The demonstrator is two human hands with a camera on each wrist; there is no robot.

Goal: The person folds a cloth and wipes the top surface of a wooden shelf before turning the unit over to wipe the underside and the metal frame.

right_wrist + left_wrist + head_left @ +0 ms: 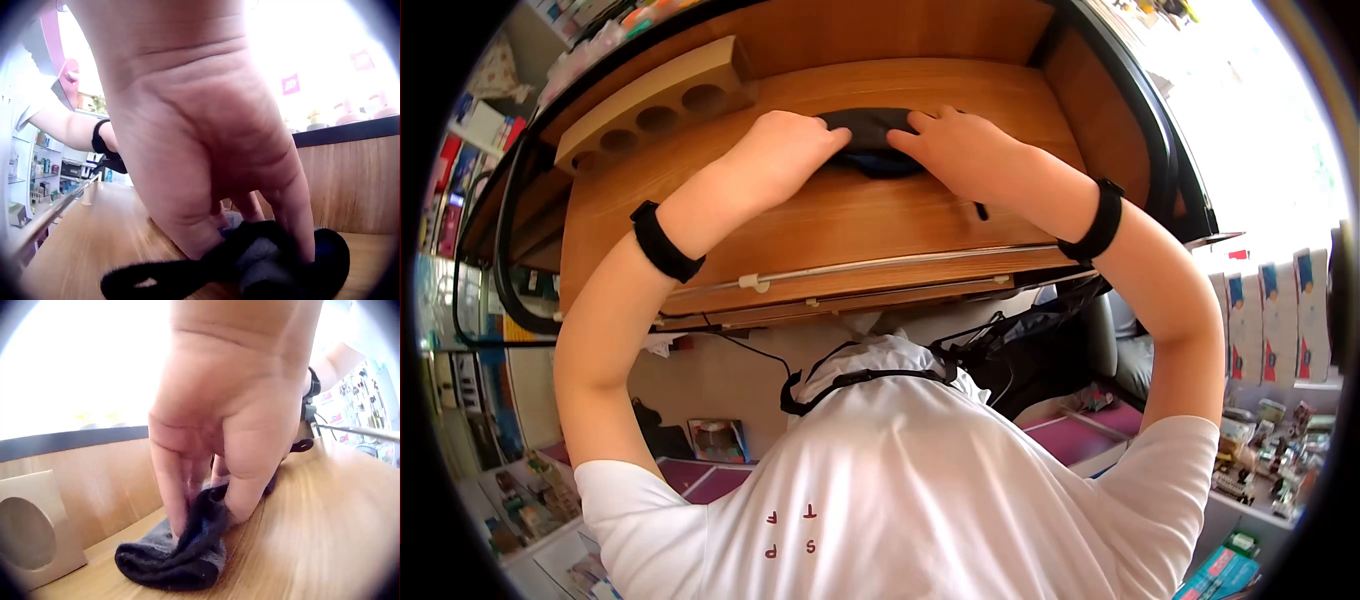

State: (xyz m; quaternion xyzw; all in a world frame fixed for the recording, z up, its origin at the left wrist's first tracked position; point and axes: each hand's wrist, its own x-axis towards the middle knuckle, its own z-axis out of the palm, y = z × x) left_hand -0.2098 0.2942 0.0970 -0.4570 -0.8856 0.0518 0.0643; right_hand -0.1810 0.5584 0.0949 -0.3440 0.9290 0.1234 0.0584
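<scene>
A soft black and dark grey fabric piece (pixel 865 132) with a bluish patch lies folded on the wooden desk surface (pixel 820 225). My left hand (pixel 785 148) pinches its left end between thumb and fingers; the left wrist view shows the cloth (pixel 169 565) bunched there. At the other end, my right hand (pixel 970 150) grips the fabric, thumb on the near side and fingers on the far side. A black strap-like part with a small hole (pixel 181 278) sticks out beside the right thumb. What kind of article it is cannot be told.
A cardboard holder (pixel 650 105) with several round cut-outs stands at the desk's back left. Wooden panels (pixel 900 35) rise behind and at the sides. A metal rail (pixel 880 265) runs along the front edge. Black bands (pixel 665 245) circle both forearms.
</scene>
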